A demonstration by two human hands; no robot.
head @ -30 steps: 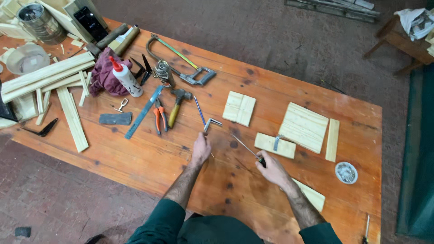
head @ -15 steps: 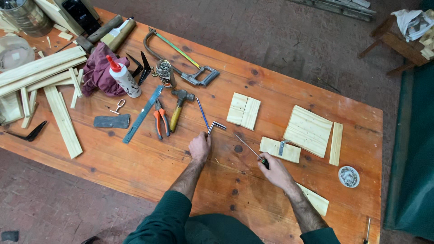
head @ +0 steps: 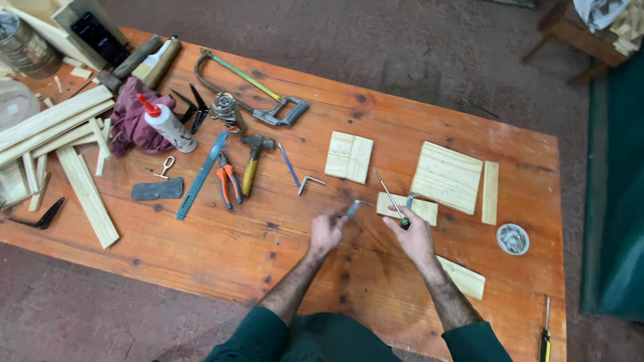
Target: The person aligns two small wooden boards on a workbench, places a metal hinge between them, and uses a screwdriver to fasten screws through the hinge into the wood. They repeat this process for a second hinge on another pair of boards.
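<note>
floor: dark bare concrete | workbench: orange varnished wood | right: green sheet

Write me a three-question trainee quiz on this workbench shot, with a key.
1. True or false: the right hand holds a screwdriver whose shaft points away from the person.
2. Which tool lies between the metal ruler and the hammer? A) hacksaw B) orange-handled pliers C) glue bottle
3. What does the left hand pinch in its fingertips?

Key:
1. True.
2. B, the orange-handled pliers.
3. A small grey metal piece; its exact kind is too small to tell.
</note>
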